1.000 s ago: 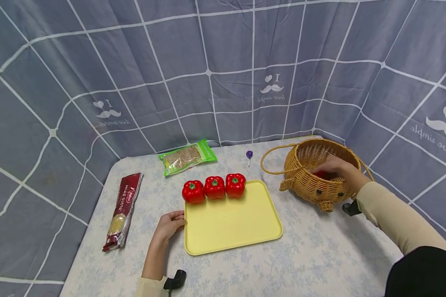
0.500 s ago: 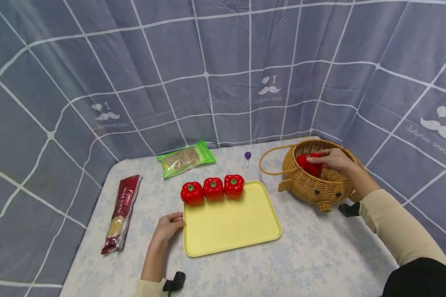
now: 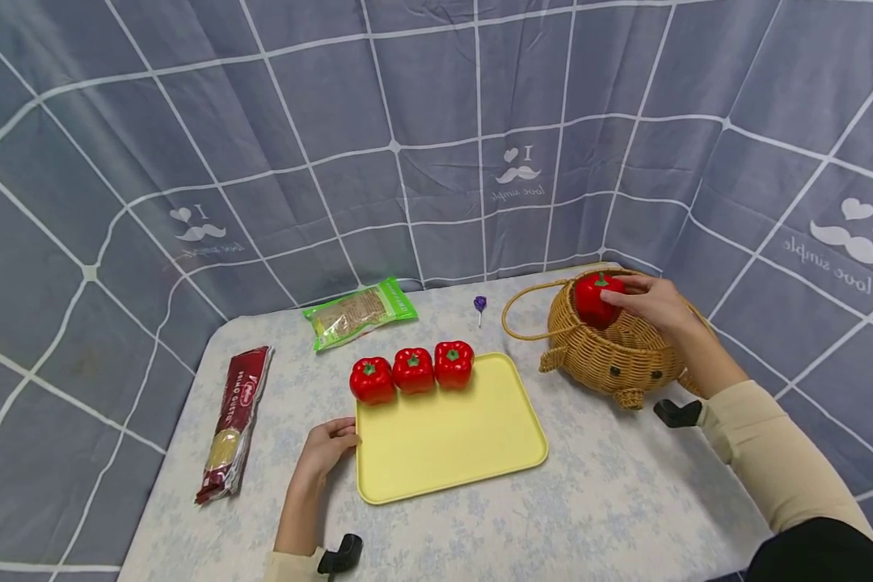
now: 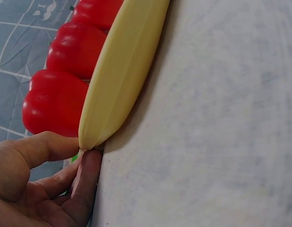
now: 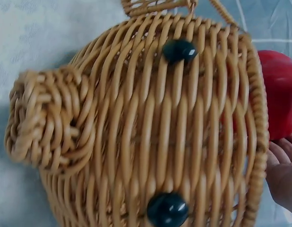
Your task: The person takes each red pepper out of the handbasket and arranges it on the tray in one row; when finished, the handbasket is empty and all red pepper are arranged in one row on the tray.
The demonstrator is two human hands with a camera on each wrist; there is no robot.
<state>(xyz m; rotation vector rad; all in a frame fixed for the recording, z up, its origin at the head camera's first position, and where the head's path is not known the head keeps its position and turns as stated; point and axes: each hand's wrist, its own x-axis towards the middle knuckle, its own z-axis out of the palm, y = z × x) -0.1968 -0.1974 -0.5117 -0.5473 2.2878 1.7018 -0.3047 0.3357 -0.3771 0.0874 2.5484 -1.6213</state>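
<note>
My left hand [image 3: 327, 444] pinches the left edge of the yellow tray [image 3: 451, 449]. In the left wrist view the thumb lies on one side of the rim and fingers on the other. Three red bell peppers [image 3: 414, 370] stand in a row along the tray's far left edge, green stems up. At the right, my right hand [image 3: 658, 305] grips another red bell pepper [image 3: 591, 305] at the mouth of the wicker basket [image 3: 589, 353]. From the right wrist, the basket's woven face with dark eyes and a snout hides part of that pepper [image 5: 278, 94].
A maroon pasta packet [image 3: 234, 424] lies at the left. Behind the tray are a green-edged clear bag [image 3: 360, 314] and a purple lollipop [image 3: 480, 305]. The basket's looped handle [image 3: 512, 319] sticks out leftward. A grey checked curtain [image 3: 335, 145] bounds the table.
My right hand has lifted a red bell pepper from inside the basket up to its rim, moving slightly left. The left hand keeps its place at the tray.
</note>
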